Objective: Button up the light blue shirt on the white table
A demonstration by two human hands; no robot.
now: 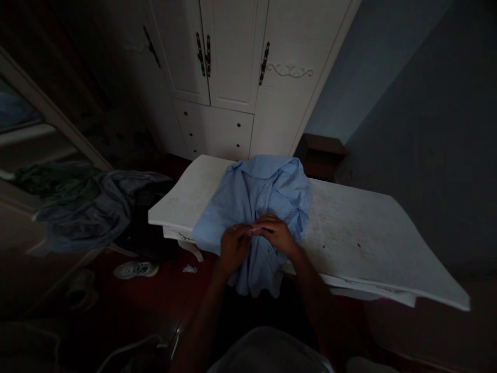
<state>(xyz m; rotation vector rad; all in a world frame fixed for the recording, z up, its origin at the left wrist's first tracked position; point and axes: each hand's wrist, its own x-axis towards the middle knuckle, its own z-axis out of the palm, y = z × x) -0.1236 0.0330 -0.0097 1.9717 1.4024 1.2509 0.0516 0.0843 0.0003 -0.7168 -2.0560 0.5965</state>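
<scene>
A light blue button-up shirt [225, 207] lies spread over the white table [349, 223], its collar toward the far edge and its lower hem hanging over the near edge. My left hand [235, 246] pinches the front placket around the middle of the shirt. From the other side my right hand [276, 234] grips the same strip of cloth, fingers bent and close to the left ones. Small buttons show on the placket above the hands. Whether a button sits between the fingertips is too small and dark to tell.
Behind the table stands a white wardrobe [229, 62] with dark handles. Grey and green clothes [97, 207] hang in a heap at the left. A shoe [135, 269] lies on the dark red floor, and a brown box-like piece [322, 150] stands by the wall.
</scene>
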